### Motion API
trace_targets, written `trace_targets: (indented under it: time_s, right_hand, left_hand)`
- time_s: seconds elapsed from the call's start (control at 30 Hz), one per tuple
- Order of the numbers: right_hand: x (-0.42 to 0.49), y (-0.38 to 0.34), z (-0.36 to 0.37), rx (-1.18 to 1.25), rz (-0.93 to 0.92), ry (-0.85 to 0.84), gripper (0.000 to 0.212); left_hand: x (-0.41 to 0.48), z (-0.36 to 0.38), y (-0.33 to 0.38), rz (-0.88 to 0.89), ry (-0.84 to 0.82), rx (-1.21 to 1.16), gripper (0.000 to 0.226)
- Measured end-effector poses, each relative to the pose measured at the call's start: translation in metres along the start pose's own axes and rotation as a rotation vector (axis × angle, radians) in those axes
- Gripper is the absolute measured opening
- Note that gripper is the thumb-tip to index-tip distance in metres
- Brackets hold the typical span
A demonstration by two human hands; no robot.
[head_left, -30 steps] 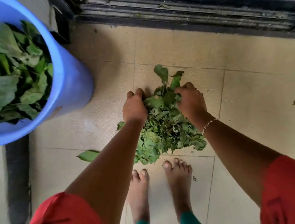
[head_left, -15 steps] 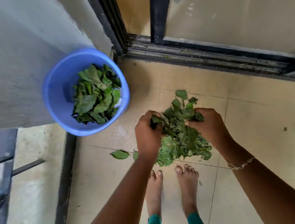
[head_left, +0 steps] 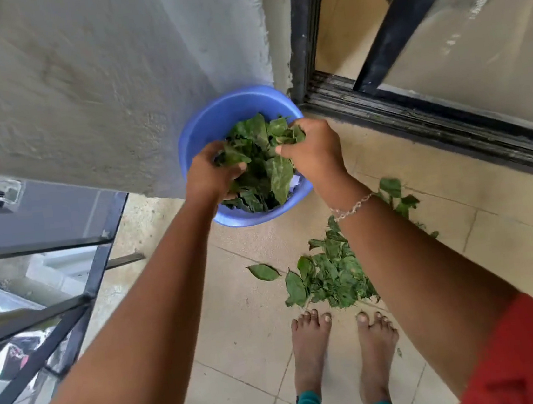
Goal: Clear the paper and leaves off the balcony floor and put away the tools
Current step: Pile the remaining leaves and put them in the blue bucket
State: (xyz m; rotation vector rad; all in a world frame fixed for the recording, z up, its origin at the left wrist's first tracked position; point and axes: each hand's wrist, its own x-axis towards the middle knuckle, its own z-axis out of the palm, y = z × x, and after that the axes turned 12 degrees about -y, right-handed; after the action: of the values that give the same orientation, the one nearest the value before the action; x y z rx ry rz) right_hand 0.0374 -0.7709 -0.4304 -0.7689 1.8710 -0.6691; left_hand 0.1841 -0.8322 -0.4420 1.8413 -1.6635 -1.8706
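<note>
1. Wall (head_left: pixel 79 90): rough grey plaster, directly behind the blue bucket (head_left: pixel 204 132).
2. Balcony floor (head_left: pixel 242 354): beige tiles. The bucket stands upright on it.
3. Door track (head_left: pixel 432 123): dark, and runs off to the bucket's right from just beside its rim.
4. Railing (head_left: pixel 94 278): black bars, left of the bucket, well apart.
5. Leaf pile (head_left: pixel 333 277): green, on the floor to the near-right of the bucket. Near it, not touching.
6. Bare feet (head_left: pixel 311 346): on the pile's side away from the bucket.
7. Left hand (head_left: pixel 209 175): over the bucket's left side, fingers curled into the leaf bunch (head_left: pixel 260 156).
8. Right hand (head_left: pixel 315 149): over the bucket's right rim, fingers curled, gripping the same bunch. The bunch sits over leaves already inside the bucket.
9. Loose leaf (head_left: pixel 263 272): flat on the floor, between bucket and feet.
10. Bracelet (head_left: pixel 352 207): on the right wrist, just outside the bucket.
11. Paper scrap (head_left: pixel 293 182): white, inside the bucket at its near-right wall, mostly hidden by leaves.
</note>
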Motion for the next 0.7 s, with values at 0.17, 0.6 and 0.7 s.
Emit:
trace_targets:
  time_s: [0.17,0.6,0.7]
  right_hand:
    - [0.015,-0.005,0.007,0.069,-0.027,-0.111,0.039]
    - [-0.022,0.167,-0.037,-0.339,0.112,-0.212,0.044]
    - [-0.031,0.247,-0.037,-0.683,0.3,-0.459,0.085]
  left_hand:
    - [-0.023,-0.011,-0.01,0.118,0.17,0.173,0.037]
    - [-0.081,0.136,-0.189,-0.391,-0.188,0.438,0.073]
    - [-0.061,0.173,-0.217,-0.472,-0.227,0.56,0.096]
